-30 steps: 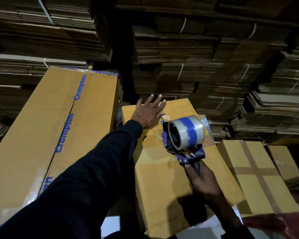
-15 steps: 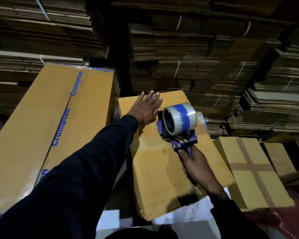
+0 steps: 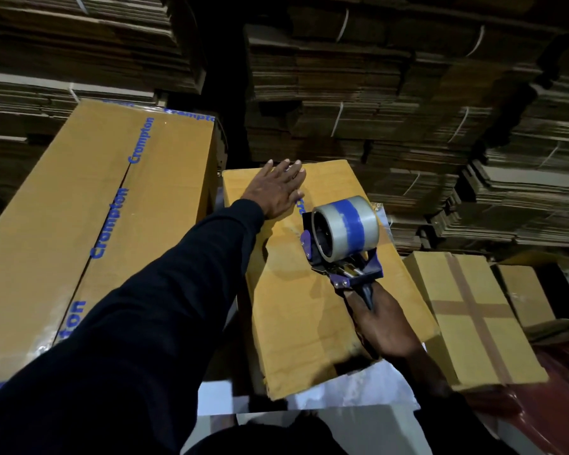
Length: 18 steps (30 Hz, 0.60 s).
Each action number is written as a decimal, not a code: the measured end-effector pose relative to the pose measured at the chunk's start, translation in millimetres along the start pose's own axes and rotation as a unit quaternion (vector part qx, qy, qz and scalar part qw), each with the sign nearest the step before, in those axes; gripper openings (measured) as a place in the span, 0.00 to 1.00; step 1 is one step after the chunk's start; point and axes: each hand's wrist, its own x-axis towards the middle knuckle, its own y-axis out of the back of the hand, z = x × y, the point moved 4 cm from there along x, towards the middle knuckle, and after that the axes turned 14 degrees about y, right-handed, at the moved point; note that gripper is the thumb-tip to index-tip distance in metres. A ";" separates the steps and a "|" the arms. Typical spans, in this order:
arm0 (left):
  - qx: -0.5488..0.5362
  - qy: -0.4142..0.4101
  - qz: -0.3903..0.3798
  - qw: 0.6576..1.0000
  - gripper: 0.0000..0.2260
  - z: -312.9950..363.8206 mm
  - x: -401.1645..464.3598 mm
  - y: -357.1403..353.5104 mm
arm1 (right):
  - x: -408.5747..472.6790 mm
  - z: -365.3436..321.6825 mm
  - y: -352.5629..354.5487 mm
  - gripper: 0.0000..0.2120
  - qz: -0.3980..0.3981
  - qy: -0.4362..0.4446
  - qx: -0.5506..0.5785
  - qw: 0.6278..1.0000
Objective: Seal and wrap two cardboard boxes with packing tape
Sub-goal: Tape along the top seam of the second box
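The left hand (image 3: 278, 188) lies flat, fingers spread, on the far end of the middle cardboard box (image 3: 309, 300). The right hand (image 3: 386, 326) is wrapped around the handle of the tape dispenser (image 3: 340, 239), which sits on that box's top, just beside the left hand.
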 end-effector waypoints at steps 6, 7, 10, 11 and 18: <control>0.000 0.001 -0.005 1.000 0.28 0.0 2.0 3.1 | -45.0 11.6 5.8 0.07 0.012 0.035 0.006 0.999; 0.000 0.004 -0.005 1.000 0.28 0.1 1.8 2.8 | -53.2 13.4 8.1 0.10 0.032 0.042 -0.010 0.999; 0.002 0.008 -0.007 1.000 0.28 1.2 0.3 2.3 | -68.0 13.3 7.8 0.15 0.031 0.029 0.015 0.999; 0.005 0.008 -0.006 1.000 0.28 2.1 -0.5 2.2 | -70.4 9.6 6.6 0.09 0.021 0.031 0.010 0.999; 0.027 -0.024 0.011 0.999 0.31 7.7 -13.0 2.8 | -71.1 5.2 4.7 0.05 0.039 -0.007 0.061 0.997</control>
